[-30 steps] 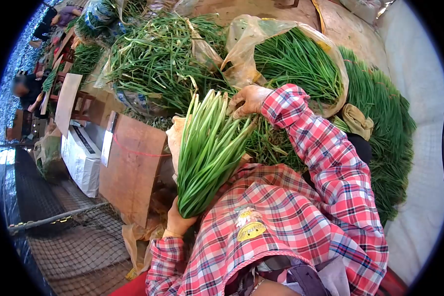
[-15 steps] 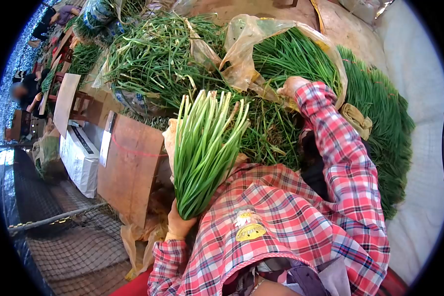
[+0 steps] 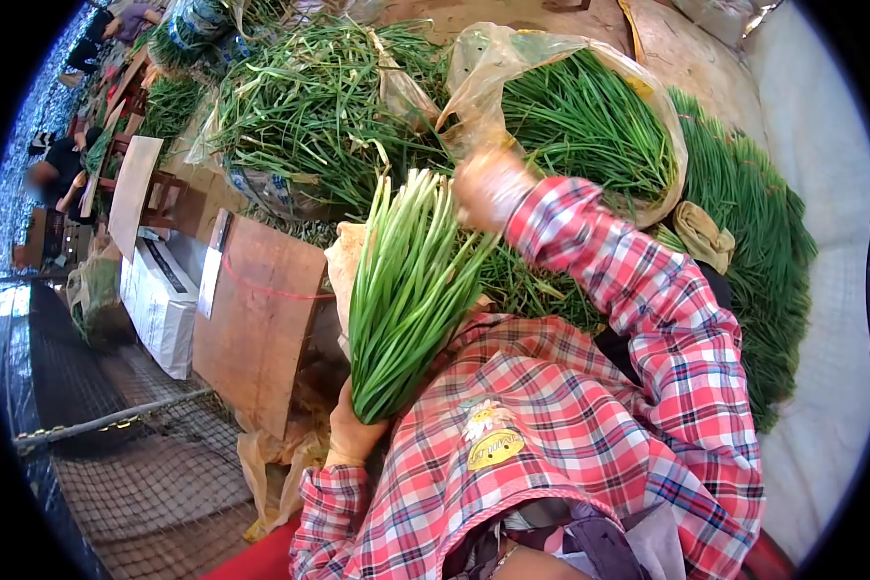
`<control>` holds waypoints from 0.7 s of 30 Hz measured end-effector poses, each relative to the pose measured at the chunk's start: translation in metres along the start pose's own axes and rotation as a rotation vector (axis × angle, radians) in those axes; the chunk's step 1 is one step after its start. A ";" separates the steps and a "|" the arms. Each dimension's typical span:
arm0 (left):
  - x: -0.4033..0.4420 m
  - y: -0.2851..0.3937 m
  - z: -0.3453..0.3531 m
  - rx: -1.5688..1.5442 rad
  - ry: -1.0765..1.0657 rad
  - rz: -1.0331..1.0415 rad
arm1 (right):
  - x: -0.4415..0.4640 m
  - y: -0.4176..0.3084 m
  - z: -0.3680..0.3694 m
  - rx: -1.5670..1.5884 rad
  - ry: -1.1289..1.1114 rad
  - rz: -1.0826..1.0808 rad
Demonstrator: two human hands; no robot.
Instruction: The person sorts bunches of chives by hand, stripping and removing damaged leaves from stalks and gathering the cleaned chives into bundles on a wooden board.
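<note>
Evidently, the left hand (image 3: 354, 432) was closed around the dark green leafy end of the bunch of green stalks (image 3: 411, 300), which lay in front of the plaid shirt (image 3: 551, 416), its pale ends pointing away from the body. The right hand (image 3: 493, 189) was at those pale ends — blurred, so whether its fingers were open or pinching a stalk could not be told. Beyond the bunch sat a loose heap of stalks (image 3: 309, 116), and beside that an open plastic bag (image 3: 478, 72) filled with more of them. A wooden board (image 3: 261, 329) stood to the left — a thin red strand (image 3: 271, 291) crossed its face.
</note>
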State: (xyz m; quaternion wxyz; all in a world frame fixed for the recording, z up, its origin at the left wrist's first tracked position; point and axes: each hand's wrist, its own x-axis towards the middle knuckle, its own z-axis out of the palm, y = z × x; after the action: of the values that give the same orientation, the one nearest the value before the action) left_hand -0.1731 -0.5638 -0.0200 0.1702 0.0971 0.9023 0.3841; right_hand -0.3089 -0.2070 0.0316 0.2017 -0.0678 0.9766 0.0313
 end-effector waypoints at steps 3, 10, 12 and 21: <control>0.001 -0.011 0.002 -0.054 -0.001 -0.024 | 0.000 0.069 0.010 0.256 0.132 0.405; 0.013 -0.006 -0.035 -0.605 -0.427 -0.283 | -0.036 0.090 0.090 0.379 -0.238 0.321; 0.012 0.005 -0.039 -0.731 -0.459 -0.412 | -0.034 0.082 0.082 0.774 -0.079 0.426; 0.008 0.014 -0.032 -0.862 -0.409 -0.477 | -0.011 0.030 0.021 1.453 0.230 0.171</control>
State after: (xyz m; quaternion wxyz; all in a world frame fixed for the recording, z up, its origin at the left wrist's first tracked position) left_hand -0.1916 -0.5726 0.0088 0.4497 -0.1163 0.6081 0.6438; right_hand -0.2954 -0.1737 0.0178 0.0891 0.1561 0.7680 -0.6147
